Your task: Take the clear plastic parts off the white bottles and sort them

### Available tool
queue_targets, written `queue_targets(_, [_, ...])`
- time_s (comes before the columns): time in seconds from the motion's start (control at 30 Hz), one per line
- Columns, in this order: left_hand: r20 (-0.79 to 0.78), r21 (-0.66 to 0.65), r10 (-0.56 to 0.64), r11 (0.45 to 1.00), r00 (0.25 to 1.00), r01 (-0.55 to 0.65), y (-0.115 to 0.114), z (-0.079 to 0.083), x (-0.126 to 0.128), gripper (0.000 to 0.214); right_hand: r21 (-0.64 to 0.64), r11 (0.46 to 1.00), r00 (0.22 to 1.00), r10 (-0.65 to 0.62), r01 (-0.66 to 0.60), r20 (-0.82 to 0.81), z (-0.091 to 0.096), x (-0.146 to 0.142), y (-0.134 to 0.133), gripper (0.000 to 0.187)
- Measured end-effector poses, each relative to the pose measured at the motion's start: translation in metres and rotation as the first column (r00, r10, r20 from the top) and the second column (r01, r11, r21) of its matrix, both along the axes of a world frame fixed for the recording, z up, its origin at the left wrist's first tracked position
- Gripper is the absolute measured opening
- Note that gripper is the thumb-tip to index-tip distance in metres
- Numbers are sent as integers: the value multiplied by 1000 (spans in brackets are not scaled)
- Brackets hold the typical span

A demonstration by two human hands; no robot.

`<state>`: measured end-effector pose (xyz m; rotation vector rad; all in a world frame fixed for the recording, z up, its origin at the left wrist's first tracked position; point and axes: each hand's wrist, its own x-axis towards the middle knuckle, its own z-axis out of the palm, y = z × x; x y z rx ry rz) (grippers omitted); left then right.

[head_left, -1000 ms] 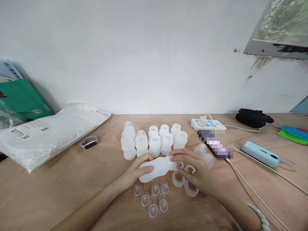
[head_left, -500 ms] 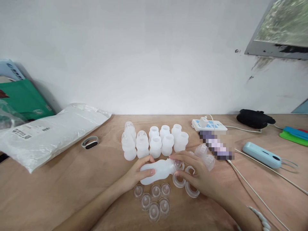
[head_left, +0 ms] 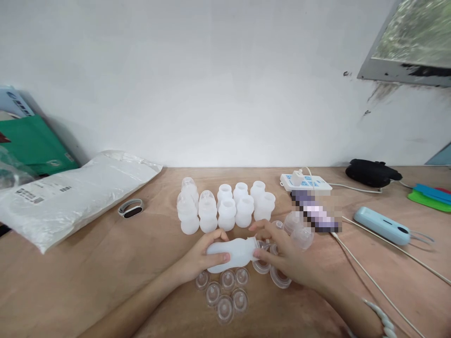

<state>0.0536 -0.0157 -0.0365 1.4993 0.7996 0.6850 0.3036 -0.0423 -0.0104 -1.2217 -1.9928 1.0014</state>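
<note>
A white translucent baby bottle (head_left: 230, 256) lies on its side in the air above the table, its neck pointing right. My left hand (head_left: 207, 256) is wrapped around the body, thumb along the near side. At the neck end, my right hand (head_left: 278, 251) has its thumb against the collar and its fingers curled over the far side, the index finger lifted. Clear rings (head_left: 281, 278) lie under and beside the right hand, which partly covers them. Several clear nipples (head_left: 225, 309) rest on the table in front of the bottle.
Several white bottles (head_left: 227, 215) stand behind my hands; a few at the left wear clear domed caps (head_left: 206, 196). Loose clear caps (head_left: 302, 237) sit to the right. Around them are a phone (head_left: 315, 211), power strip (head_left: 320, 184), blue device (head_left: 382, 226), wristband (head_left: 132, 210) and white parcel (head_left: 81, 183).
The bottle has turned slightly, its neck end now a little lower. My right hand's fingers have shifted at the neck, with the index finger raised away from it.
</note>
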Motion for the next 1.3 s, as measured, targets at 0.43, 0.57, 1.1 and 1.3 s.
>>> queue_targets(0.43, [-12, -5, 2, 1000, 1000, -2, -1, 0, 1, 45, -92, 996, 992, -30, 18, -122, -2, 3, 4, 28])
queue_targets(0.57, [-11, -5, 12, 1000, 1000, -12, 0, 0, 1, 45, 39, 995, 986, 100, -95, -130, 1, 5, 4, 53])
queue_targets(1.1, [-45, 54, -26, 998, 999, 29, -5, -1, 3, 42, -27, 996, 991, -86, 84, -106, -8, -12, 1, 15])
queue_targets(1.3, [-135, 181, -11, 983, 991, 36, -10, 2, 5, 37, -109, 980, 971, -180, 165, -154, -15, -16, 0, 22])
